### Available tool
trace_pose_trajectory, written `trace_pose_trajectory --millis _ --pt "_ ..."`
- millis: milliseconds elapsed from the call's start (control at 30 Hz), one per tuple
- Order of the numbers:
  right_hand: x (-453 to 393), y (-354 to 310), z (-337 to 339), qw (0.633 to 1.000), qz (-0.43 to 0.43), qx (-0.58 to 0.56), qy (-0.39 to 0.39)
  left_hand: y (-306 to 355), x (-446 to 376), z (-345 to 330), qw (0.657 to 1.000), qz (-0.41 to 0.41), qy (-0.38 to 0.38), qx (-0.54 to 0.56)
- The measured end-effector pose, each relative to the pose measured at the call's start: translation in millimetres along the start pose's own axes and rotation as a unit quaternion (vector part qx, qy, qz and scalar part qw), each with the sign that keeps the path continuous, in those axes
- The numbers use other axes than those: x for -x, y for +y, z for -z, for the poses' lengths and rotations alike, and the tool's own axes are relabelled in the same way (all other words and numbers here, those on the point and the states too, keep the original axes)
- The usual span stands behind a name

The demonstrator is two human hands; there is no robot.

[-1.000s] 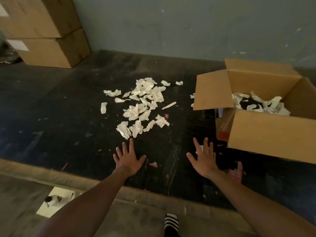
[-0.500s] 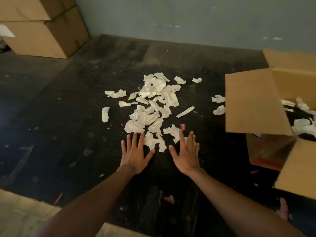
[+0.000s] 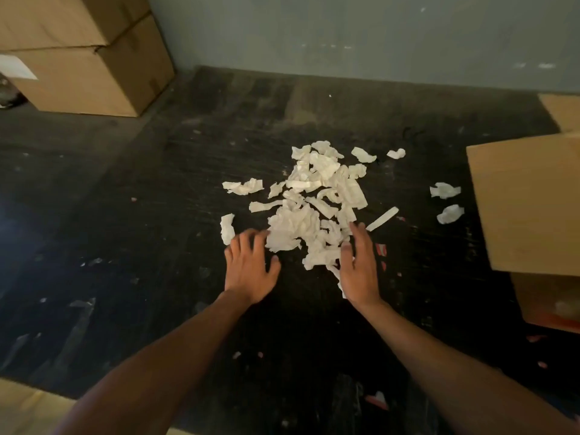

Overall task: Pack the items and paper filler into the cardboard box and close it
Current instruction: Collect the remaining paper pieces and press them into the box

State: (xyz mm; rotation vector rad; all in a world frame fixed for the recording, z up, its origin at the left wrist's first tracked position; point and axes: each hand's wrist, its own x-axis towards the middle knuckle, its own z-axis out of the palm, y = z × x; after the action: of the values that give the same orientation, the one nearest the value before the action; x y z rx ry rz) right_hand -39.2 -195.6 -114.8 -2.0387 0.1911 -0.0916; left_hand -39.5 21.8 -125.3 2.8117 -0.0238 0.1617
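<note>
A loose pile of crumpled white paper filler (image 3: 314, 199) lies on the dark worktop (image 3: 157, 215). My left hand (image 3: 249, 268) is at the pile's near left edge, fingers spread and touching the scraps. My right hand (image 3: 357, 265) lies on the pile's near right edge, fingers straight, with a few scraps partly under it. Neither hand holds anything. The open cardboard box (image 3: 530, 208) stands at the right edge of the view, one flap hanging toward the pile; its inside is out of view.
Two stray paper scraps (image 3: 445, 200) lie between the pile and the box. Two stacked closed cartons (image 3: 94, 54) stand at the back left against a grey wall. Small red and white bits dot the worktop near its front edge.
Both hands have moved forward onto the near edge of the paper pile. The view has shifted left, so the box now sits mostly out of frame.
</note>
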Motion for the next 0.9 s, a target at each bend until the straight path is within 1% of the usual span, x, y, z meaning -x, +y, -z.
trace_pose_trajectory --millis 67,133,200,300,367,433,467,567,633,700,800,833,900 --pt "11.9 12.8 -5.3 0.995 -0.045 0.059 0.064 -23.3 -4.1 -0.7 0.997 0.07 -0.012 0.031" --pt "22.9 21.1 -14.5 0.986 -0.08 0.105 0.097 -41.2 -12.0 -3.7 0.988 0.126 -0.05 0.068" --pt "29.1 17.7 -26.4 0.985 -0.109 0.084 0.105 -50.2 -19.9 -5.3 0.98 0.148 -0.093 0.098" --pt "27.9 -4.2 -48.0 0.986 -0.149 -0.013 0.072 -49.3 -25.9 -7.8 0.978 0.117 -0.126 0.119" --pt "21.9 -19.0 -61.2 0.987 -0.147 -0.043 0.049 -41.8 -29.2 -7.7 0.978 0.074 -0.138 0.136" --pt "14.6 -30.5 -69.4 0.988 -0.132 -0.057 0.064 -32.5 -34.7 -5.0 0.979 0.038 -0.142 0.141" --pt "9.1 -35.1 -69.9 0.987 -0.119 -0.054 0.094 -28.3 -38.8 -2.7 0.981 0.023 -0.131 0.141" --pt "-19.8 -41.5 -52.8 0.978 -0.087 -0.001 0.191 -20.2 -60.0 5.3 0.988 0.015 -0.067 0.14" --pt "-49.8 -35.9 -30.3 0.971 -0.103 0.047 0.21 -18.0 -80.7 4.8 0.993 0.027 -0.025 0.113" --pt "-83.1 -23.0 -5.2 0.962 -0.137 0.119 0.204 -15.6 -105.9 -0.2 0.994 0.063 -0.01 0.086" --pt "-131.4 2.1 29.6 0.937 -0.188 0.24 0.17 -12.6 -146.8 -11.8 0.984 0.155 -0.033 0.083" --pt "-146.7 11.4 41.3 0.928 -0.208 0.263 0.161 -12.6 -159.6 -15.8 0.979 0.177 -0.043 0.091" --pt "-174.6 26.8 64.8 0.914 -0.248 0.286 0.144 -12.7 -180.6 -23.0 0.975 0.193 -0.05 0.097"
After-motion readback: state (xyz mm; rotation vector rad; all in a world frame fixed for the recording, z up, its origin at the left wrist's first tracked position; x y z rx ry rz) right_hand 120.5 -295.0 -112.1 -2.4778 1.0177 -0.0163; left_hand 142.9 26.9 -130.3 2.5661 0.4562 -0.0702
